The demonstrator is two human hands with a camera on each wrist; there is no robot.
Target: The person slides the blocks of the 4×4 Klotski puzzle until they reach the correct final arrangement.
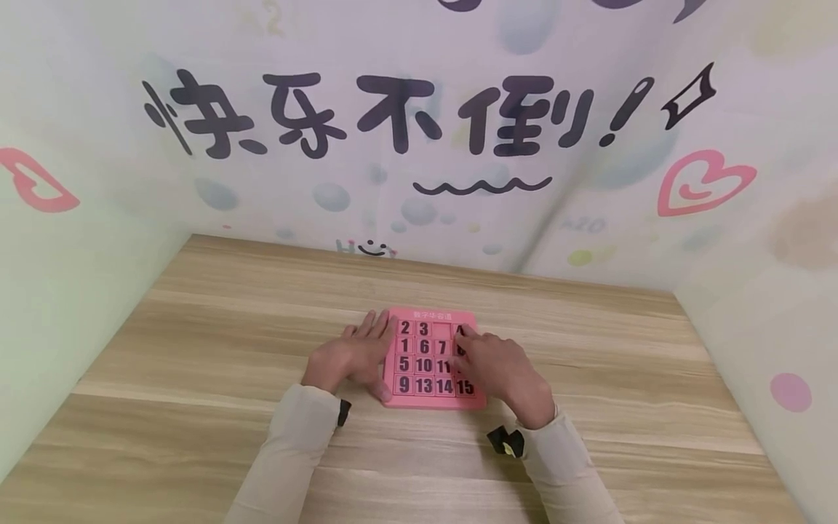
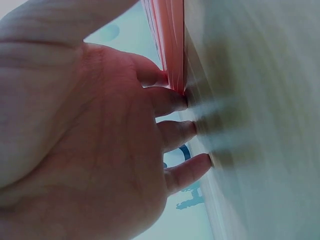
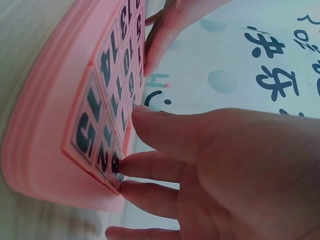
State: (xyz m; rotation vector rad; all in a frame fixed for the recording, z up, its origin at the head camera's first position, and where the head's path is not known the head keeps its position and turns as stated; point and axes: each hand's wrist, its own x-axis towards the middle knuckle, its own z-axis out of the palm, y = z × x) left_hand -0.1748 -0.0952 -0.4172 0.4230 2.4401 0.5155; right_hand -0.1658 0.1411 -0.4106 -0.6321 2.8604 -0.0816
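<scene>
A pink sliding number puzzle lies flat on the table. Its tiles carry black numbers, and the top row has a vacant slot between the 3 tile and the 4 tile, which is partly covered. My left hand rests along the puzzle's left edge, thumb near the lower corner; in the left wrist view its fingertips touch the side and the tabletop. My right hand lies over the right column, its fingertips touching tiles near the 8 tile. In the right wrist view its thumb extends above the board.
The wood-grain table surrounds the puzzle. Behind it stands a white printed backdrop with dark lettering and hearts, and pale walls close both sides. A dark clip-like piece sits at the right wrist.
</scene>
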